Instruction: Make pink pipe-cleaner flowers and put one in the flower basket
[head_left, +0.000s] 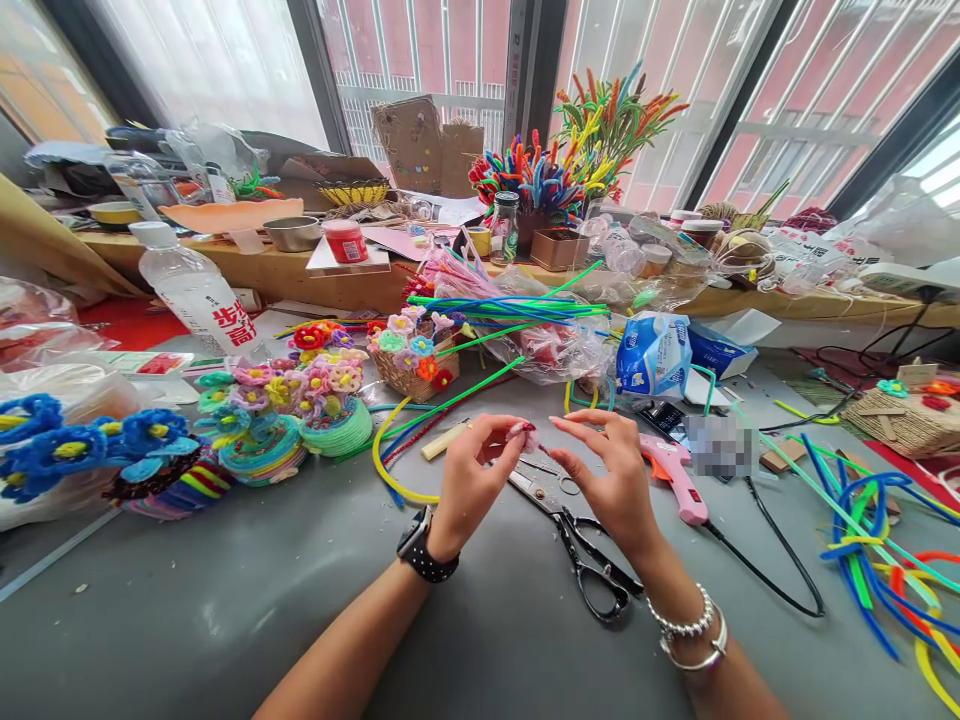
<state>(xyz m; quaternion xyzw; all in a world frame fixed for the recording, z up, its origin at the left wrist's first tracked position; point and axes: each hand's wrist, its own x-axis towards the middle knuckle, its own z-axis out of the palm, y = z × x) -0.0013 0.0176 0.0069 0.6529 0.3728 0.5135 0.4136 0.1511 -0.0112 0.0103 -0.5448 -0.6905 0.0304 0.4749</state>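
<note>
Left hand (pixel 469 480) fingers pinch a small pink pipe-cleaner piece (pixel 523 436) above the counter (pixel 225 600); right hand (pixel 611 475) fingers spread, touching it. Shaping appears underway. Scissors (pixel 577 545) lie just beneath.

Table (pixel 225 620): smooth grey surface, soft sheen. Scissors (pixel 577 540): bright metal blades, black glossy plastic handles. Glue gun (pixel 675 475): pink matt plastic, black rubbery cord. Pipe cleaners (pixel 510 310): fuzzy, matt. Small piece (pixel 523 434) in left hand (pixel 469 485) fingertips: pink, fuzzy. Basket (pixel 409 375): woven, rough. Water bottle (pixel 196 292): clear glossy plastic. Watch (pixel 424 548): black matt strap. Bracelets (pixel 694 635): shiny metal. Bag (pixel 562 350): crinkled clear plastic
</note>
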